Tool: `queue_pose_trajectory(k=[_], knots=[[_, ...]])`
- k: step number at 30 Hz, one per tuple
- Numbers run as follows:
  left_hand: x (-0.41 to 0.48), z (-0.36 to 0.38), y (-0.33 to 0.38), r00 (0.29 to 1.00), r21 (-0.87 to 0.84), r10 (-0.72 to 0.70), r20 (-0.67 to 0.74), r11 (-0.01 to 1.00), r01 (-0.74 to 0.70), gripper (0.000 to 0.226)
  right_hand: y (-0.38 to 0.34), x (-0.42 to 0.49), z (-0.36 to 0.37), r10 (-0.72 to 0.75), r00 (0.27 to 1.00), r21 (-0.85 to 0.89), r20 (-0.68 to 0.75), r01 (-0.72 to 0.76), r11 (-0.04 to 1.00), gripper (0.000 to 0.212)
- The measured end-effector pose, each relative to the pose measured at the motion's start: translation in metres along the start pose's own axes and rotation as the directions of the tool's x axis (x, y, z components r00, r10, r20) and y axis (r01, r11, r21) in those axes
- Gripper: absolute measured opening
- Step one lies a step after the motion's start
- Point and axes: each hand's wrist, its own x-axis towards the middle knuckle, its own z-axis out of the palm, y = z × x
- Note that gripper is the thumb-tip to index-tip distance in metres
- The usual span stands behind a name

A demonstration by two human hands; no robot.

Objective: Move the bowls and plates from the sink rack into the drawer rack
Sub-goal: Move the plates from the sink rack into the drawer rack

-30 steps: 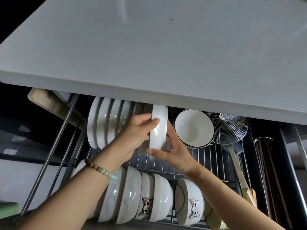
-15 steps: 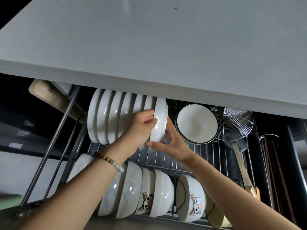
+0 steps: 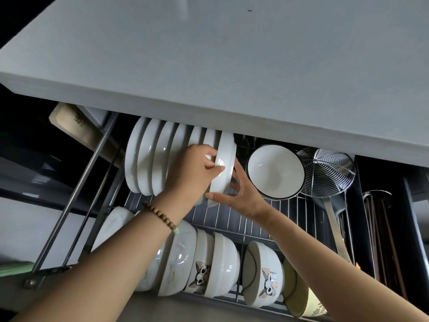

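Note:
A white plate (image 3: 226,159) stands on edge at the right end of a row of white plates (image 3: 148,159) in the drawer rack (image 3: 255,219). My left hand (image 3: 192,170) grips the plate's left rim with curled fingers. My right hand (image 3: 236,194) cups its lower right side, thumb under the rim. A row of white bowls (image 3: 222,263) stands on edge along the rack's front, two of them with cat faces. A dark-rimmed white bowl (image 3: 276,170) leans right of the plate.
A grey countertop (image 3: 209,66) overhangs the back of the drawer. A wire skimmer (image 3: 327,173) lies at the right with its handle toward the front. A wooden board (image 3: 76,131) sits at the left behind the drawer rails.
Both hands have carried the plate back and down into the row, so it now stands against the other plates under the countertop edge.

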Motion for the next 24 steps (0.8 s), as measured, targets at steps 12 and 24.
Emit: queue_pose_trajectory(k=[12,24], knots=[[-0.103,-0.078,-0.035,0.985,0.272,0.078,0.154,0.955,-0.118,0.05,-0.06,-0.123,-0.004,0.153,0.987,-0.143,0.054,-0.144,0.979,0.071],[-0.213,-0.105,-0.065,0.877,0.439,0.376,0.298,0.763,-0.476,0.066,-0.083,-0.253,0.047,-0.051,0.991,-0.806,0.12,0.127,0.579,0.049]])
